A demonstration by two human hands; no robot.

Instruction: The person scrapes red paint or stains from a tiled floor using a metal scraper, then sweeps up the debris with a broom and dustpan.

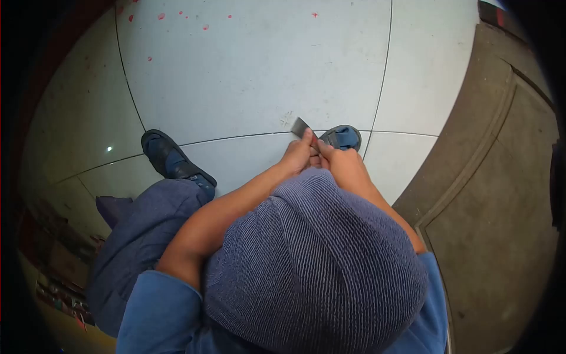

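A scraper with a flat metal blade point(300, 127) and a reddish part at its handle end is between my two hands, just above the floor. My left hand point(298, 156) is closed on it, the thumb lying along the blade's base. From the other side my right hand point(346, 168) closes around the handle end, which the fingers mostly hide. The blade points up and left, close to a pale scuffed patch point(287, 118) on the floor tiles point(253, 71). A rounded mass of striped grey-blue cloth point(318, 253) covers the lower middle of the view, below my hands.
Dark sandals, one at the left point(171, 159) and one beside my hands point(342, 137), rest on the tiles. Red spots point(161, 16) mark the floor at the top. A brown panelled door point(495, 218) stands on the right. Assorted objects point(68, 295) lie at lower left.
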